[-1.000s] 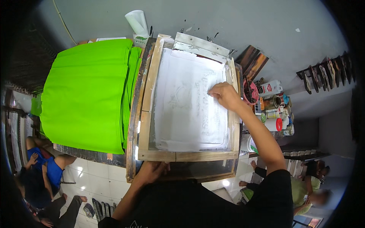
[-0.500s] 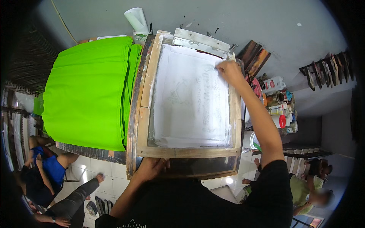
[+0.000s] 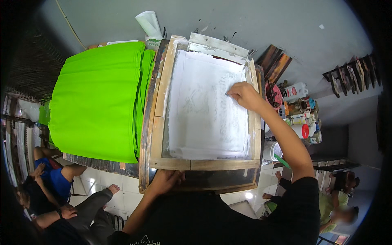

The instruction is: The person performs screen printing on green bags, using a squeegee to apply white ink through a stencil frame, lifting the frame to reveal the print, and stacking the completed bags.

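In front of me lies a wooden screen-printing frame [image 3: 212, 164], its mesh coated white with faint grey marks showing through. My right hand [image 3: 245, 96] is closed in a pinch over the right part of the mesh; a small dark bit shows at the fingertips, too small to name. At the near left corner, my left hand [image 3: 166, 181] curls its fingers against the frame's front rail, partly hidden beneath it. A white-smeared squeegee board [image 3: 218, 45] rests across the frame's far end.
A tall stack of bright green fabric [image 3: 96, 106] stands to the left. Bottles and paint tubs [image 3: 300, 118] crowd the right side, near a white bucket [image 3: 270, 151] with a green stick. Behind is a grey wall with a paper roll [image 3: 149, 24]. People sit at lower left and lower right.
My right hand has moved from the mesh's far right corner toward me and slightly left. The left hand stays at the front rail. The whole view has shifted slightly.
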